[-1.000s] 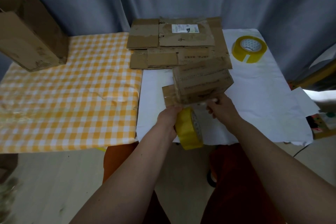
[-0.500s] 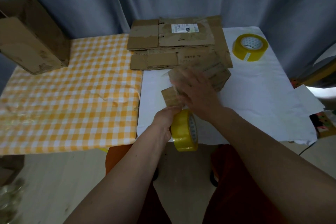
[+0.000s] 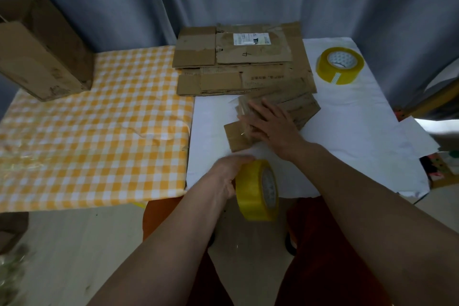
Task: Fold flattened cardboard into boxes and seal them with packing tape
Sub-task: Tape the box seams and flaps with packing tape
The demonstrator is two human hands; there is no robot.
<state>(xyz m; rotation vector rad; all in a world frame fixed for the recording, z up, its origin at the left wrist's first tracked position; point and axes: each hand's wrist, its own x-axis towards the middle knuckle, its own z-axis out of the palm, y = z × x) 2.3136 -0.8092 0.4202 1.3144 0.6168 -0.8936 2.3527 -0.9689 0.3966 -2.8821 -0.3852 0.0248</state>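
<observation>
1. The tape roll (image 3: 257,190) is gripped in the left hand (image 3: 224,176), fingers curled around it, just past the near edge of the white-covered table (image 3: 347,131).
2. The roll should be kept close and the strip taut, so that no slack wrinkles the seal.
3. The small box (image 3: 278,112), near the table's middle, is pressed under the flat, uncurled right hand (image 3: 270,124); firm strokes along the seam would bond the tape.

My right hand (image 3: 269,126) covers the middle of the small box (image 3: 295,107), so I can't see its seam. My left hand's (image 3: 224,174) fingertips vanish behind the tape roll (image 3: 257,190). The big carton (image 3: 42,49) is cut off at left
</observation>
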